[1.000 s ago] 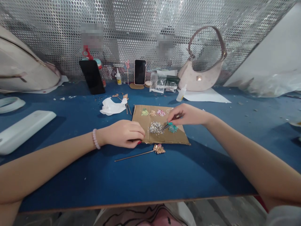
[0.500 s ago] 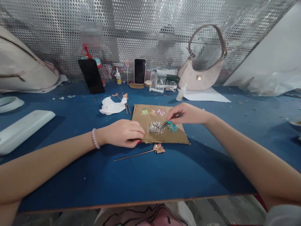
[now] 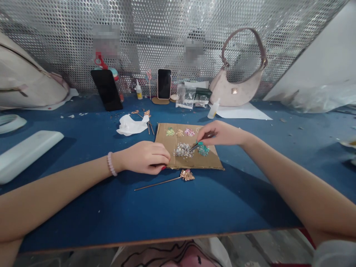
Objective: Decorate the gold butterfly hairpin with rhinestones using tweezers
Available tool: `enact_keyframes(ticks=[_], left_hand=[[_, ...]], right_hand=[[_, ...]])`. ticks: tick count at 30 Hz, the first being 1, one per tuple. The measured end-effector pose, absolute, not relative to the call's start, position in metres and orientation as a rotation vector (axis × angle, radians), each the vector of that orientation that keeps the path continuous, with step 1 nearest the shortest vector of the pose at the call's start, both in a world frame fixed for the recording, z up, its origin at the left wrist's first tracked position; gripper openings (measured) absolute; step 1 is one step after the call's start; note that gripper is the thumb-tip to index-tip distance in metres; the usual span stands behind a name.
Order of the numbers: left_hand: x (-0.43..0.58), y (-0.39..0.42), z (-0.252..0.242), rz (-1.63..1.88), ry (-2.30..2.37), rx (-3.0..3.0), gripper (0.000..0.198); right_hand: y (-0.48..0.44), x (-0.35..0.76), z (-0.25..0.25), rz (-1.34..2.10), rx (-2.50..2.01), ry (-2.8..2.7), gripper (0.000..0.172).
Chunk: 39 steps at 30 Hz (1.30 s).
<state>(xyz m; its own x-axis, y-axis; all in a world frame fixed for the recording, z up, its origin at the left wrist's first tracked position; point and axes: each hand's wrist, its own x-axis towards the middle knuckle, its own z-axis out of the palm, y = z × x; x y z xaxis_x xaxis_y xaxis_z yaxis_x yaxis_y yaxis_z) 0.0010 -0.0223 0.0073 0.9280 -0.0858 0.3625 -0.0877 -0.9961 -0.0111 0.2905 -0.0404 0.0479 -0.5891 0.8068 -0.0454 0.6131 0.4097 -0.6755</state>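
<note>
A brown cardboard sheet (image 3: 210, 161) lies on the blue table (image 3: 178, 207) and carries small heaps of rhinestones: silver (image 3: 183, 150), teal (image 3: 204, 150), green (image 3: 170, 131), gold (image 3: 180, 132) and pink (image 3: 190, 132). My right hand (image 3: 222, 133) pinches tweezers (image 3: 196, 145) with a teal grip, their tip at the silver heap's right edge. My left hand (image 3: 146, 157), fingers curled, rests on the sheet's near-left corner; whether it holds anything is hidden. A gold butterfly hairpin (image 3: 187, 175) on a long stick lies in front of the sheet.
At the back stand two phones (image 3: 106, 89) (image 3: 164, 83), a small glue bottle (image 3: 138, 90), bags of stones (image 3: 191, 97), a white bottle (image 3: 213, 109) and a pale handbag (image 3: 236, 89). A crumpled tissue (image 3: 132, 125) and more hairpins (image 3: 147, 115) lie left of the sheet. A white case (image 3: 26, 150) sits far left.
The tweezers' tip has crept slightly left, from the teal heap toward the silver heap. The left hand has stayed put.
</note>
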Motion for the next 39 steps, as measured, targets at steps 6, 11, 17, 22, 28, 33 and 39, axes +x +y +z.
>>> enact_keyframes(ticks=[6, 11, 17, 22, 28, 33, 39], left_hand=[[0.001, -0.022, 0.007, 0.573, -0.124, 3.089, 0.018], [0.001, -0.023, 0.007, 0.576, -0.126, 3.094, 0.017], [0.002, -0.023, 0.008, 0.587, -0.128, 3.088, 0.018], [0.002, -0.023, 0.009, 0.585, -0.126, 3.092, 0.019], [0.002, -0.024, 0.009, 0.604, -0.133, 3.086, 0.018], [0.002, -0.024, 0.009, 0.600, -0.132, 3.094, 0.018], [0.002, -0.022, 0.008, 0.613, -0.124, 3.103, 0.018]], right_hand=[[-0.044, 0.286, 0.051, 0.965, -1.165, -2.480, 0.016], [-0.047, 0.279, 0.052, 0.977, -1.106, -2.523, 0.015], [-0.047, 0.278, 0.050, 0.897, -1.108, -2.497, 0.014], [-0.048, 0.278, 0.050, 0.887, -1.115, -2.473, 0.014], [-0.050, 0.275, 0.052, 0.911, -1.090, -2.506, 0.015], [-0.046, 0.279, 0.049, 0.878, -1.182, -2.448, 0.016], [-0.047, 0.280, 0.050, 0.990, -1.133, -2.381, 0.016]])
